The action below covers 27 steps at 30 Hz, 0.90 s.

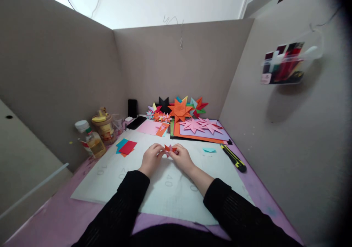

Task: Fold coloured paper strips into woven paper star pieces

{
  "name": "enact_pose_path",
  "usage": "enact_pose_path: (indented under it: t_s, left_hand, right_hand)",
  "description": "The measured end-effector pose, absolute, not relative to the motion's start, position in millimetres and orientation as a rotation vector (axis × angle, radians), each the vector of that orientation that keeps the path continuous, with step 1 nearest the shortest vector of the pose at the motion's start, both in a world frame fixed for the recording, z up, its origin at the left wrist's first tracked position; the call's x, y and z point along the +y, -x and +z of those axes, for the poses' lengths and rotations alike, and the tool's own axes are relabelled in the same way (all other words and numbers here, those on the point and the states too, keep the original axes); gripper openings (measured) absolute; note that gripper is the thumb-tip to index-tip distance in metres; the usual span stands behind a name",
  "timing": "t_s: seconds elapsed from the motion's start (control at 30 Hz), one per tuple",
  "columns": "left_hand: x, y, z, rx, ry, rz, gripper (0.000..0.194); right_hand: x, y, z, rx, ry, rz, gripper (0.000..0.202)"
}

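Between my two hands is a small folded paper star (171, 148) in orange and pink, held just over the white mat. My left hand (153, 158) pinches its left side with thumb and forefinger. On the other side, my right hand (181, 158) grips the star's right edge, its thumb lying across the front. The fingers cover part of the star. To the left lie small red, blue and orange paper pieces (128, 147). A folded light-blue paper piece (209, 150) rests to the right of my right hand.
A yellow-and-black utility knife (233, 158) lies at the mat's right edge. Behind stand finished paper stars (180, 109), with pink stars (193, 125) on stacked coloured sheets. Left are a glue bottle (96, 144), a tub (104, 129) and a black phone (136, 122). Grey panels (176, 63) enclose the table.
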State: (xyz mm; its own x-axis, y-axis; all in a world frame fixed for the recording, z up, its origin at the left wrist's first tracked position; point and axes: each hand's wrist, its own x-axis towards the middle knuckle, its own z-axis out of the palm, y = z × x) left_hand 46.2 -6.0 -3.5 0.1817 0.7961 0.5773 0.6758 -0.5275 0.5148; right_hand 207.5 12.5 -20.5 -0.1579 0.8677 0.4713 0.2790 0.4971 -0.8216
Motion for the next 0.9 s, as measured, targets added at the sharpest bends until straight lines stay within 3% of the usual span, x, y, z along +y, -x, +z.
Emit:
enact_pose_path:
  t_s: [0.43, 0.7, 0.9]
  left_hand:
    - [-7, -44, -3, 1.5, -2.53, 1.169, 0.019]
    - [-6, -46, -2, 1.356, -2.249, 1.352, 0.004]
    - [-1, -47, -8, 1.326, -1.988, 1.397, 0.005]
  right_hand:
    - [18, -206, -28, -1.599, 0.997, 0.934, 0.017]
    - [19, -205, -31, -1.588, 0.988, 0.933, 0.014]
    - [19, -205, -31, -1.643, 0.967, 0.856, 0.011]
